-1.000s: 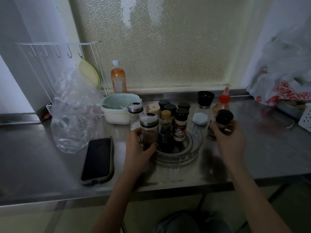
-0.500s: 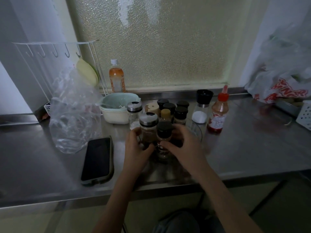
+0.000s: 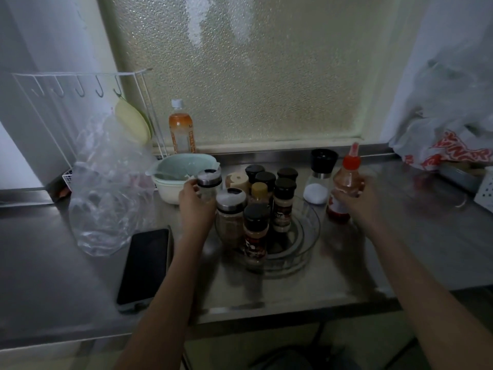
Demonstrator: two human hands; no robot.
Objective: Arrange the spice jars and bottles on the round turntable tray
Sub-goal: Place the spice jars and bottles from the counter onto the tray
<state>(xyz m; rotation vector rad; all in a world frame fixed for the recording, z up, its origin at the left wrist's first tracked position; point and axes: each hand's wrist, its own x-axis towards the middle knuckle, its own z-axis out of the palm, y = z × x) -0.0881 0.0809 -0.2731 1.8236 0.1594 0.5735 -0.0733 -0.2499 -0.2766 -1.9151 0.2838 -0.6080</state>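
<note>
Spice jars and bottles [image 3: 269,193], mostly crowded onto the left and back of the clear round turntable tray [image 3: 306,236], right half of it bare; steel counter [image 3: 400,249] underneath. Left hand [image 3: 196,202] closed around a glass shaker with a metal lid [image 3: 209,184], just off the tray's left rim beside the pale bowl [image 3: 177,180]. Right hand [image 3: 358,202] wrapped around a red sauce bottle [image 3: 344,189] to the tray's right, near the salt grinder [image 3: 318,177]; whether lifted or resting on the counter, impossible to tell. Shaker likely hard, smooth and breakable: best taken low around the body, not by the lid. Sauce bottle probably soft plastic, light, tall and tippy: best gripped mid-body, gently, set down upright in the free right half. Tray likely to spin if nudged.
</note>
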